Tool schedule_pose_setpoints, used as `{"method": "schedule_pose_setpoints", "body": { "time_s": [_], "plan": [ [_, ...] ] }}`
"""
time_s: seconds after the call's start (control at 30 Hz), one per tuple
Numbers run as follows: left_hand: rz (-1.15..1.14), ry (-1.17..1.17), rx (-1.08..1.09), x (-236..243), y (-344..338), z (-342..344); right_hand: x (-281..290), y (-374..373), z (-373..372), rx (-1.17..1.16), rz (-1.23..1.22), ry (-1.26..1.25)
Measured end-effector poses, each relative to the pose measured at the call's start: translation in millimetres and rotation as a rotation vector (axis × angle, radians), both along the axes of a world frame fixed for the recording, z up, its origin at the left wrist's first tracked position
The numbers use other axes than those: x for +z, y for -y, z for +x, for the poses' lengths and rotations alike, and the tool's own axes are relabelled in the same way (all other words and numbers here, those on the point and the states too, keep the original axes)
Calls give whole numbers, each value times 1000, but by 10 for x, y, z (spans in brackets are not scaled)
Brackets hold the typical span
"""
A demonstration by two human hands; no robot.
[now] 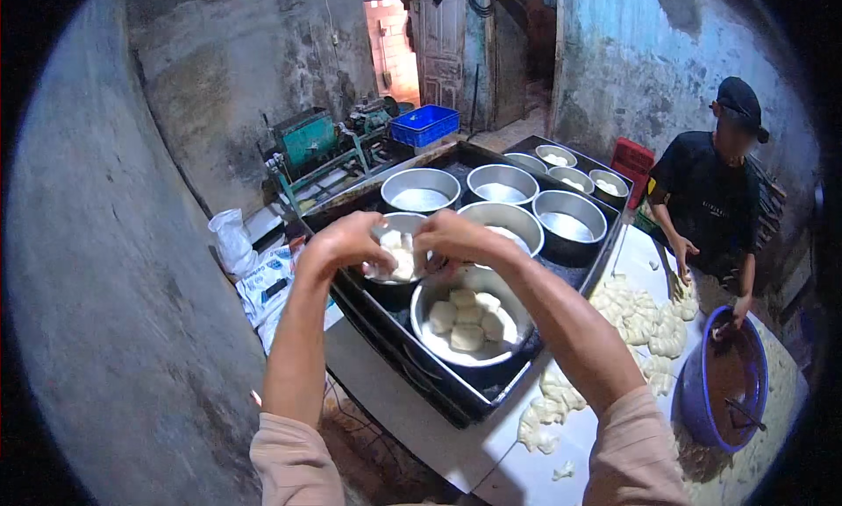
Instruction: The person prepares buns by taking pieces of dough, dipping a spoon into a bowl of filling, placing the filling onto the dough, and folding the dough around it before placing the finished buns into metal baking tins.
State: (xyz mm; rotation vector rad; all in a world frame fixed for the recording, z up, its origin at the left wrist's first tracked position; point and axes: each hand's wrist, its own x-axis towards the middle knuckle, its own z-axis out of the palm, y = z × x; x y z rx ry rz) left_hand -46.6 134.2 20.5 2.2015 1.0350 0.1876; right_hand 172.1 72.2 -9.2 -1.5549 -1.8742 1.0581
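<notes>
Both my hands are over a round metal pan (388,293) on the left side of a black tray (421,359). Pale dough pieces (401,259) lie between them, inside the pan. My left hand (345,243) curls in from the left, its fingertips against the dough. From the right, my right hand (453,234) has its fingers bent down at the dough's other side; they partly hide what they grip. Just nearer to me, a larger round pan (517,341) holds several smooth dough balls (467,317) set close together.
Several bare pans (421,190) fill the tray's far part. Dough pieces (631,317) spread over the white table (500,484) at right, beside a purple basin (702,401). A person (710,195) stands there, one hand at the basin. Green machinery (307,142) and a blue crate (425,125) stand behind.
</notes>
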Motion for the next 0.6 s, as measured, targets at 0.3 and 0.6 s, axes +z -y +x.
{"method": "schedule_pose_setpoints", "body": {
  "time_s": [0.3,0.6],
  "plan": [
    [355,-286,48,-43,-188,14,121,-81,-292,167,306,705],
    [528,-127,49,-351,-91,-76,-213,-230,-292,53,560,847]
  ]
}}
